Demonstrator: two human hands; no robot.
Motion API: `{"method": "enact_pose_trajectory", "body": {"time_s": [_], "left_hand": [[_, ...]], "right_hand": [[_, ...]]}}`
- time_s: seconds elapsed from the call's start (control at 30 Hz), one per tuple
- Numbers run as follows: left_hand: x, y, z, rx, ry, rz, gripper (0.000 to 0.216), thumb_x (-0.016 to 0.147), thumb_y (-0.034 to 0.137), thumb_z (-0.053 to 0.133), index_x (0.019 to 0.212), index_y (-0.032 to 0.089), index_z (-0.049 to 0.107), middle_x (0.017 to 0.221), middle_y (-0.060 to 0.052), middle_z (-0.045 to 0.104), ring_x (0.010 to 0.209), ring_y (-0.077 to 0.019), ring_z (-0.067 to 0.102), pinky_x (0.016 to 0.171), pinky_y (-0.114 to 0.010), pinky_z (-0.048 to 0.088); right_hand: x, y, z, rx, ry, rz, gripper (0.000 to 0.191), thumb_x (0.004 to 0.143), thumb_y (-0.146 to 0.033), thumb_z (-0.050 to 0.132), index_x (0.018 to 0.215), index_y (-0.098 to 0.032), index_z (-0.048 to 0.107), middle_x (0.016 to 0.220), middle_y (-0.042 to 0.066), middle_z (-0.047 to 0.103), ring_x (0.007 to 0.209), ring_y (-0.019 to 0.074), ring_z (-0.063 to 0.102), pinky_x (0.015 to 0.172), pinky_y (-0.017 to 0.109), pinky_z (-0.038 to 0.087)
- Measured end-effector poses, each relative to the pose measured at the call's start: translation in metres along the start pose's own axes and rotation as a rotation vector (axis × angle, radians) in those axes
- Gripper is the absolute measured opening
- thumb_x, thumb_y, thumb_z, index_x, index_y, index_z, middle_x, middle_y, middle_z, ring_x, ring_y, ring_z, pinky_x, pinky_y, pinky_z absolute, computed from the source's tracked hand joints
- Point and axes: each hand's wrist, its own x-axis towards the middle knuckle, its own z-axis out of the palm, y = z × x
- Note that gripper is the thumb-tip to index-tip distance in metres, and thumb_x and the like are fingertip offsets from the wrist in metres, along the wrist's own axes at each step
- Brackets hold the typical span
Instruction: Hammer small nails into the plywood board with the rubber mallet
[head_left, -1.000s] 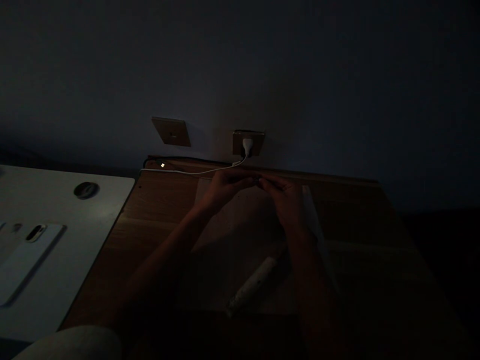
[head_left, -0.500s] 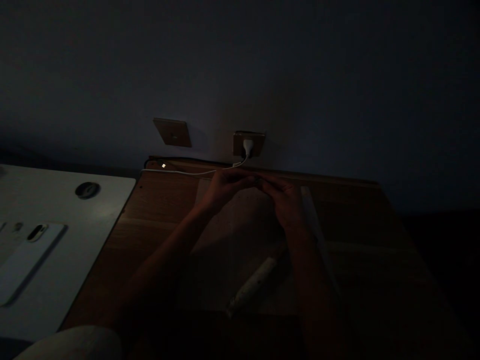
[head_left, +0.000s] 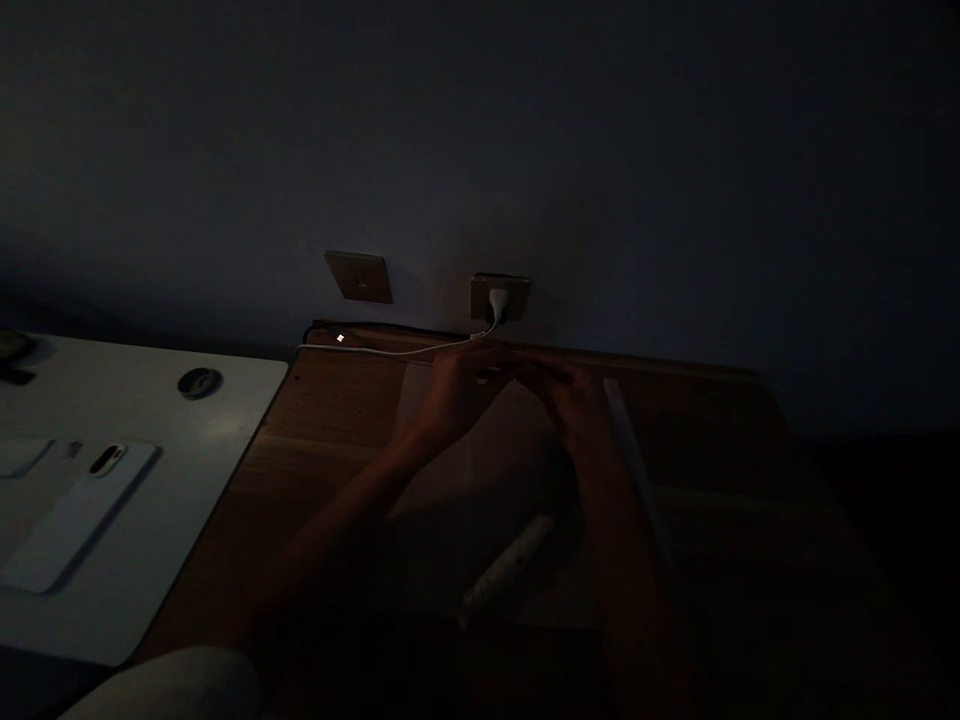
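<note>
In dim light, my left hand (head_left: 459,388) and my right hand (head_left: 571,395) meet at the fingertips over the far end of a pale flat sheet or board (head_left: 450,500). Both hands have their fingers closed together. Whatever they pinch is too small and dark to make out. Below them a whitish, slender stick-like piece (head_left: 506,568), perhaps a wrapped handle, lies slantwise on the sheet. Beside my right forearm runs a long pale strip, perhaps a ruler (head_left: 628,435).
The wooden table (head_left: 720,440) meets a wall with two outlet plates. A white plug (head_left: 498,300) sits in the right one, its cable (head_left: 405,352) trailing left. On a white table (head_left: 247,400) at left lie a phone (head_left: 82,520) and a dark round object (head_left: 199,382).
The view has shifted slightly, so the scene sits a little further right and lower. My left hand has turned slightly, and both hands stay together at the fingertips.
</note>
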Motion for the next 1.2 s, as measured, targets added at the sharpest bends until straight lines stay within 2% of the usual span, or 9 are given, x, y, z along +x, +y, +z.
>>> {"method": "enact_pose_trajectory", "body": {"time_s": [0.1, 0.23, 0.37, 0.5, 0.7, 0.87, 0.97, 1.03, 1.2], "left_hand": [[0.002, 0.001, 0.0, -0.036, -0.005, -0.047, 0.013, 0.095, 0.018, 0.07, 0.099, 0.02, 0.083, 0.104, -0.006, 0.081, 0.089, -0.0159, 0.078, 0.077, -0.024, 0.064], [-0.001, -0.002, 0.004, -0.192, 0.039, -0.132, 0.015, 0.089, 0.031, 0.079, 0.098, 0.019, 0.082, 0.101, -0.007, 0.081, 0.086, -0.0177, 0.078, 0.079, -0.027, 0.065], [-0.011, -0.001, 0.003, -0.292, 0.138, -0.131, 0.023, 0.085, 0.042, 0.083, 0.093, 0.021, 0.082, 0.1, -0.007, 0.081, 0.092, -0.0199, 0.077, 0.083, -0.03, 0.064], [-0.023, 0.004, -0.002, -0.383, 0.202, -0.155, 0.022, 0.08, 0.042, 0.087, 0.089, 0.022, 0.082, 0.101, -0.006, 0.082, 0.097, -0.021, 0.076, 0.088, -0.033, 0.062], [-0.033, 0.001, -0.008, -0.773, 0.216, -0.472, 0.026, 0.066, 0.035, 0.095, 0.08, 0.019, 0.081, 0.087, -0.003, 0.081, 0.083, -0.0169, 0.074, 0.082, -0.031, 0.059], [-0.049, -0.009, -0.014, -1.045, 0.154, -0.643, 0.034, 0.057, 0.035, 0.099, 0.077, 0.02, 0.077, 0.089, -0.001, 0.079, 0.085, -0.0136, 0.072, 0.087, -0.029, 0.059], [-0.062, -0.017, -0.016, -0.991, 0.105, -0.658, 0.035, 0.06, 0.04, 0.098, 0.075, 0.02, 0.073, 0.087, -0.001, 0.078, 0.084, -0.0151, 0.073, 0.086, -0.031, 0.061], [-0.069, -0.022, -0.017, -0.873, 0.049, -0.602, 0.033, 0.065, 0.042, 0.095, 0.075, 0.019, 0.072, 0.087, -0.003, 0.078, 0.084, -0.0166, 0.074, 0.085, -0.032, 0.061], [-0.07, -0.03, -0.021, -0.209, -0.285, -0.276, 0.006, 0.084, 0.021, 0.076, 0.086, 0.016, 0.079, 0.097, -0.009, 0.079, 0.086, -0.0178, 0.075, 0.079, -0.029, 0.06]], "right_hand": [[-0.001, -0.003, 0.0, -0.019, 0.008, -0.015, 0.022, 0.063, -0.032, 0.09, 0.085, -0.031, 0.087, 0.097, 0.0, 0.085, 0.1, 0.0261, 0.076, 0.102, 0.045, 0.055], [-0.005, -0.01, 0.002, -0.113, 0.015, -0.128, 0.016, 0.07, -0.032, 0.087, 0.086, -0.032, 0.087, 0.094, -0.001, 0.085, 0.098, 0.0251, 0.077, 0.098, 0.042, 0.057], [-0.014, -0.019, 0.006, -0.164, -0.066, -0.218, 0.013, 0.08, -0.033, 0.083, 0.093, -0.034, 0.087, 0.1, -0.003, 0.085, 0.1, 0.0233, 0.078, 0.097, 0.039, 0.059], [-0.026, -0.033, 0.011, -0.255, -0.117, -0.255, 0.013, 0.084, -0.038, 0.081, 0.093, -0.032, 0.087, 0.1, -0.001, 0.085, 0.097, 0.0242, 0.079, 0.095, 0.041, 0.061], [-0.039, -0.05, 0.012, -0.248, -0.201, -0.221, 0.022, 0.083, -0.044, 0.083, 0.099, -0.03, 0.086, 0.103, 0.002, 0.085, 0.096, 0.0251, 0.08, 0.093, 0.043, 0.063], [-0.053, -0.05, 0.001, -0.254, -0.167, -0.159, 0.028, 0.081, -0.049, 0.084, 0.1, -0.029, 0.086, 0.1, 0.004, 0.085, 0.09, 0.0241, 0.081, 0.088, 0.041, 0.065], [-0.07, -0.04, -0.015, -0.374, -0.126, -0.089, 0.029, 0.08, -0.051, 0.082, 0.098, -0.028, 0.086, 0.102, 0.006, 0.085, 0.095, 0.0267, 0.08, 0.089, 0.043, 0.064], [-0.087, -0.029, -0.028, -0.443, -0.043, -0.06, 0.031, 0.081, -0.054, 0.079, 0.096, -0.028, 0.086, 0.103, 0.007, 0.085, 0.098, 0.0287, 0.08, 0.091, 0.045, 0.063], [-0.138, -0.001, -0.06, -0.435, 0.264, 0.079, 0.035, 0.075, -0.06, 0.078, 0.09, -0.028, 0.085, 0.095, 0.009, 0.085, 0.094, 0.0318, 0.08, 0.085, 0.046, 0.065]]}}
